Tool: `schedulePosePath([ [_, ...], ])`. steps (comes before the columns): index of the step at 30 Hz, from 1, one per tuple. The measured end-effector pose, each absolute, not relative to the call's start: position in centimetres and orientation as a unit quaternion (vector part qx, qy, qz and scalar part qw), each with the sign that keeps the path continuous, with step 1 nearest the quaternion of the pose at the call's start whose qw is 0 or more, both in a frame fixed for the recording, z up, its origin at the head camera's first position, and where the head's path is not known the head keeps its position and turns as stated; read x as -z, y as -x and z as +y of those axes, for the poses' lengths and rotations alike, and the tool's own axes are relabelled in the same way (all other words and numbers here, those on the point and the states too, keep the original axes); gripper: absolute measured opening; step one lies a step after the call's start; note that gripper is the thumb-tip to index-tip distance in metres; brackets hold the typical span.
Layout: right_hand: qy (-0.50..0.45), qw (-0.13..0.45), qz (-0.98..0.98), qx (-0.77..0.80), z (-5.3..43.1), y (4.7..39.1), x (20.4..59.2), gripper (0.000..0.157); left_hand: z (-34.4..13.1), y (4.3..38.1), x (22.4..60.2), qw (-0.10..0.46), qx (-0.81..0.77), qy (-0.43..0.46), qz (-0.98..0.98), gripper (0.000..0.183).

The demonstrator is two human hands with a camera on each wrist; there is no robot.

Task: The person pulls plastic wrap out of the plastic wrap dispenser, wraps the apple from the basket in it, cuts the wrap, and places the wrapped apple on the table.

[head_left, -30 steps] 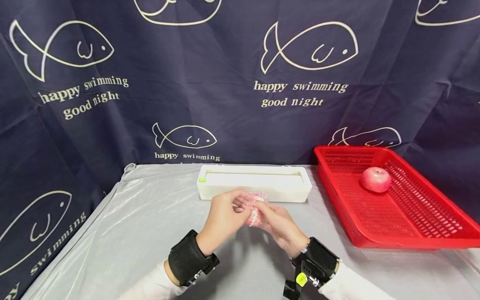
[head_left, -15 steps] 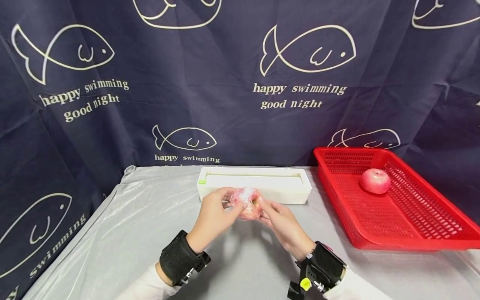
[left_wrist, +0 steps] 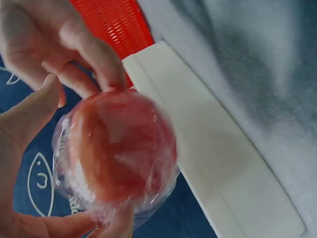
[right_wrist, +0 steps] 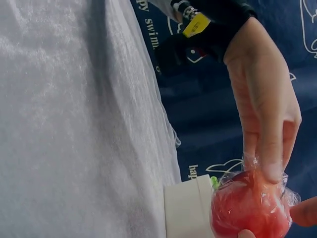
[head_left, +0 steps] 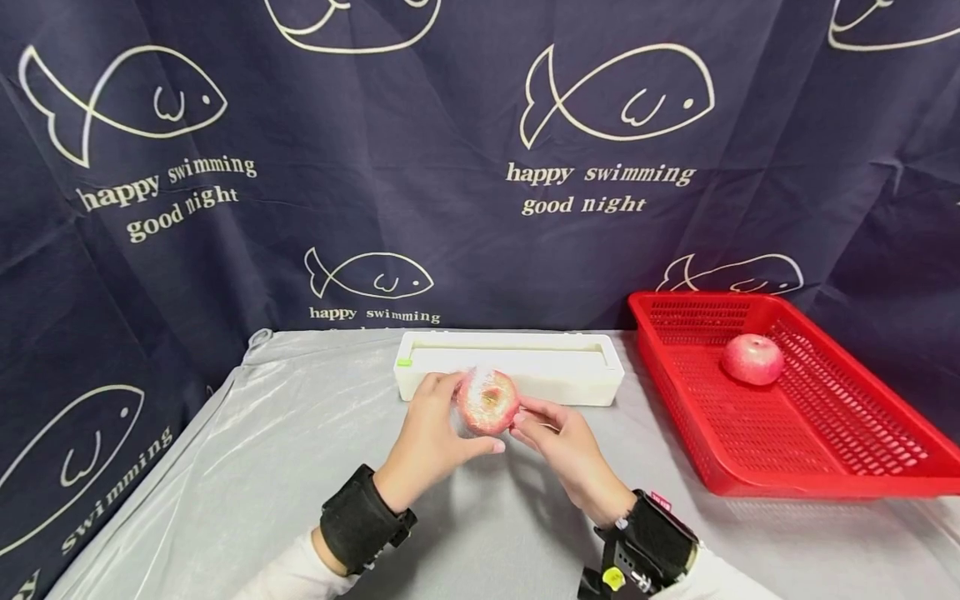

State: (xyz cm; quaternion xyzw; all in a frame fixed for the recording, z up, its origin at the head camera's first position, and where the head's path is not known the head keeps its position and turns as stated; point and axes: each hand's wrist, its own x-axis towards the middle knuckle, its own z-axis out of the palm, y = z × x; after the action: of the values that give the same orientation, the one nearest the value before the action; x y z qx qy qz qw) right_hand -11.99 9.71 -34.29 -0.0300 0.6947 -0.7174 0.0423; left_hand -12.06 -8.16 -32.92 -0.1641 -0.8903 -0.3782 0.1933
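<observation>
An apple [head_left: 489, 403] wrapped in clear cling film [left_wrist: 67, 163] is held up between both hands, its hollow end facing the head camera. My left hand [head_left: 427, 437] has its fingers against the apple's left and far side. The left thumb stands apart from the fruit, below it in the head view. From the right, my right hand [head_left: 566, 450] holds the apple with thumb and fingertips. In the right wrist view, left fingers [right_wrist: 271, 163] lie on the crinkled film. Just behind the apple stands a long white box [head_left: 555, 387] with a recessed top and green tab.
At the right is a red perforated basket [head_left: 727, 467] with another apple [head_left: 752, 359] inside. A grey cloth [head_left: 247, 467] covers the table. Behind hangs a dark blue curtain [head_left: 465, 217] with fish drawings. Both wrists wear black bands [head_left: 360, 518].
The apple has been turned, bringing its hollow end round to face the head camera. My left thumb has come off the apple. The right fingers have shifted along its right side.
</observation>
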Motion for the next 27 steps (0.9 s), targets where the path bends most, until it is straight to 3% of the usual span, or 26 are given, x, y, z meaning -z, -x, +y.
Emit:
schedulePosePath([
  [9, 0.038, 0.086, 0.674, 0.732, 9.8, 11.8, 34.0, 0.04, -8.0, 12.2, 34.0, 0.226, 0.361, 0.17, -0.889, 0.1],
  [19, 0.072, 0.143, 0.653, 0.74, 9.9, 11.7, 33.8, 0.043, -8.5, 12.9, 34.5, 0.269, 0.35, 0.163, -0.882, 0.087],
  [22, 0.074, 0.122, 0.681, 0.718, 10.0, 11.9, 33.9, 0.041, -8.8, 13.0, 34.2, 0.281, 0.358, 0.176, -0.873, 0.086],
  [25, 0.089, 0.055, 0.736, 0.668, 10.4, 12.4, 34.0, 0.041, -9.0, 12.9, 33.7, 0.274, 0.368, 0.189, -0.868, 0.085],
  [27, 0.117, 0.003, 0.77, 0.627, 10.7, 12.9, 34.3, 0.05, -9.1, 12.7, 33.5, 0.265, 0.369, 0.2, -0.868, 0.084],
])
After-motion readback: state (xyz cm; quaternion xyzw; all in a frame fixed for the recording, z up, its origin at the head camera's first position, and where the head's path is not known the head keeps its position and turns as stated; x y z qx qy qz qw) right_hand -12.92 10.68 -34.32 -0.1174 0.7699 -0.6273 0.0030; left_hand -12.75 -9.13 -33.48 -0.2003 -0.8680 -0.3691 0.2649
